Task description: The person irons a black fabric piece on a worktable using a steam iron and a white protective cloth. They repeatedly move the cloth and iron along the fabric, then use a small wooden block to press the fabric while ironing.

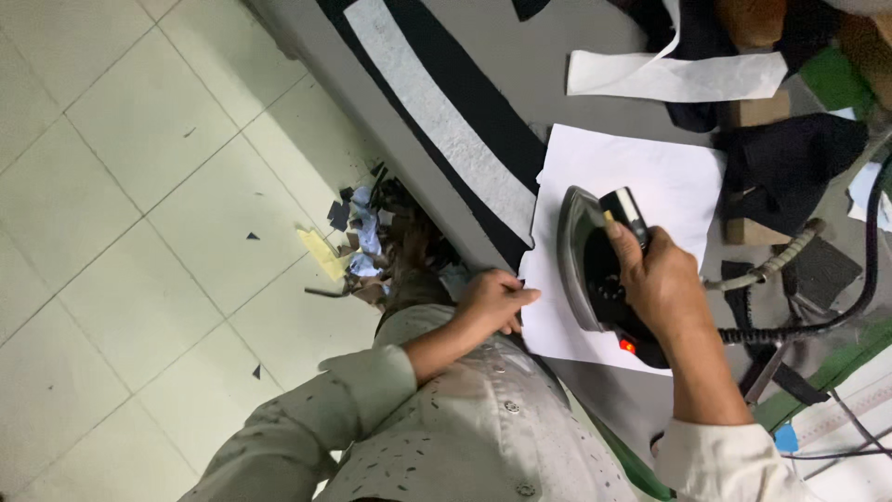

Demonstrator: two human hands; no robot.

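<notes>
We are pressing: right hand (662, 279) gripping steam iron (595, 265) on white sheet (650, 172); left hand (491, 299), fingers loosely extended, steadying its table-edge border; most unpressed.

Right hand (662, 279): grips the handle of the iron (595, 265), which rests on the white sheet (641, 172).
Left hand (492, 299): presses the sheet's near edge, at the table (520, 65) edge.
Floor: fabric scraps (358, 237) below the table edge.

iron (595, 265) soleplate hidden, cable (864, 270) cut off
</notes>
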